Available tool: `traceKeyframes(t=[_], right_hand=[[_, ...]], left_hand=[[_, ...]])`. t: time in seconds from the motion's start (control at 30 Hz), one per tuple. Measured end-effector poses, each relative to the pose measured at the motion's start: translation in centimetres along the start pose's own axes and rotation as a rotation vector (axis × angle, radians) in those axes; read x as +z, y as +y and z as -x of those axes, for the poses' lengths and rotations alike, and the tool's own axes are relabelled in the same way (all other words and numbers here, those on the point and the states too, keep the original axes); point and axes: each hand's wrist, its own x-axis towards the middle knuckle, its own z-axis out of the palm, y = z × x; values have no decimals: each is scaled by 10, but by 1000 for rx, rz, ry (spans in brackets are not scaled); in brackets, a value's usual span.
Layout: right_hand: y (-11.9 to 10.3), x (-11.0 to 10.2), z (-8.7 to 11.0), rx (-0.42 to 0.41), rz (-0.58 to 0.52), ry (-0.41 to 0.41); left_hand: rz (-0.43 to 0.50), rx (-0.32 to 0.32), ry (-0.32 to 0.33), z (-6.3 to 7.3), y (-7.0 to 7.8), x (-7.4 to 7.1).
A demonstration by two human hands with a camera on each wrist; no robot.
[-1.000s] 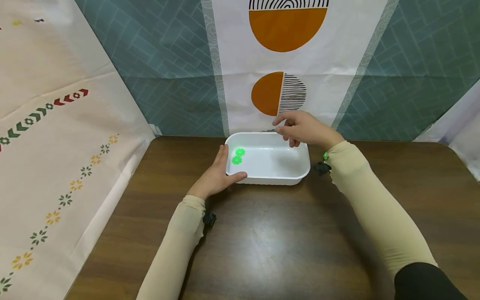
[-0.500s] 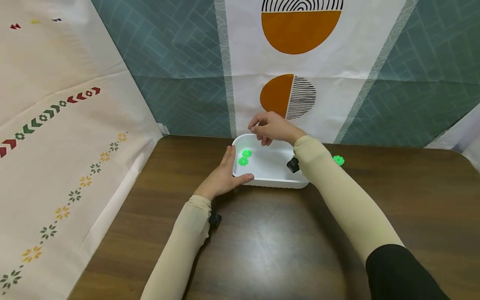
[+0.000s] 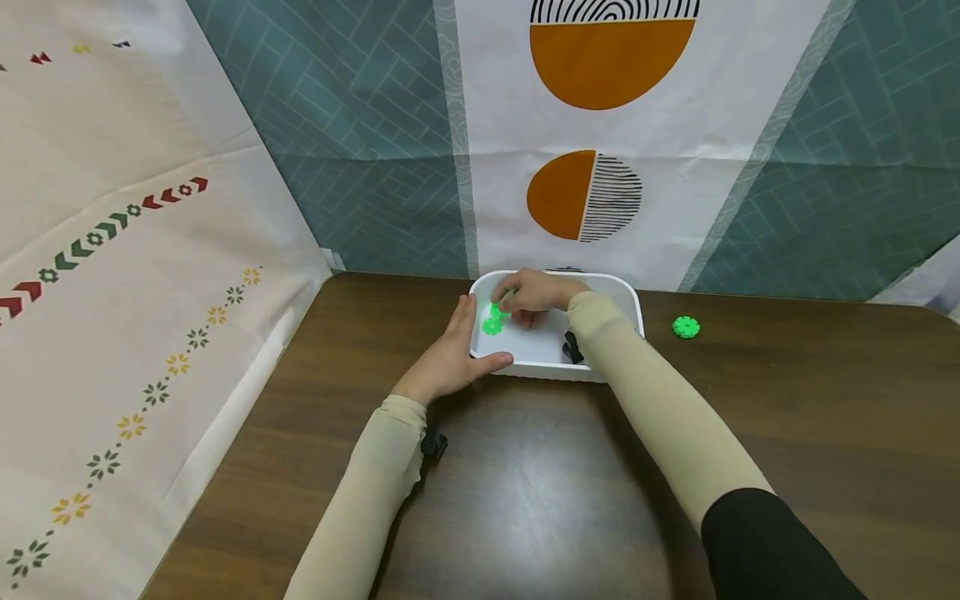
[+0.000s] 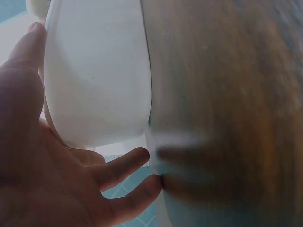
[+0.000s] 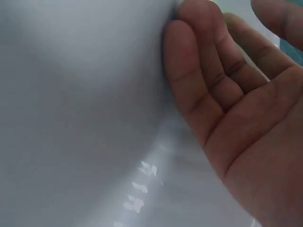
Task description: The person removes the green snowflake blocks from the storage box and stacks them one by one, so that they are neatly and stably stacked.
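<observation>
A white rectangular tray [image 3: 558, 372] stands on the table near the back wall. My left hand [image 3: 447, 360] braces its left end, thumb along the front rim and fingers against the side; in the left wrist view, that hand [image 4: 71, 165] has its fingers spread beside the tray wall [image 4: 99, 71]. Inside the tray, at the left, lie two small green flower-shaped discs [image 3: 492, 326]. Over them reaches my right hand [image 3: 536, 297], its thumb and index tips beside the farther disc and partly covering it. In the right wrist view, nothing shows between the bent fingers of the right hand [image 5: 236, 104].
Another green flower-shaped disc [image 3: 686, 327] lies on the brown wooden table [image 3: 540, 500] to the right of the tray. Patterned cloth [image 3: 360, 167] hangs behind the table, and a white printed cloth [image 3: 150, 333] covers the left side.
My right hand has moved left and down from above the tray's right back part to the discs inside it. The left hand stays at the tray; the view has shifted slightly.
</observation>
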Motion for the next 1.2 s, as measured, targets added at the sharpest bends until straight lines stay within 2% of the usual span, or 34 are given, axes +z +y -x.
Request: traceKeyframes(t=[0.23, 0.6, 0.87, 1.2], right_hand=[[6, 4, 1, 14, 57, -23], [7, 3, 8, 4, 113, 1], [9, 4, 3, -30, 235, 24], [8, 6, 8, -42, 209, 15]], left_hand=[[-3, 15, 3, 0, -1, 0], [-18, 27, 9, 0, 0, -1], [-28, 27, 15, 1, 0, -2], [-33, 33, 13, 0, -1, 1]])
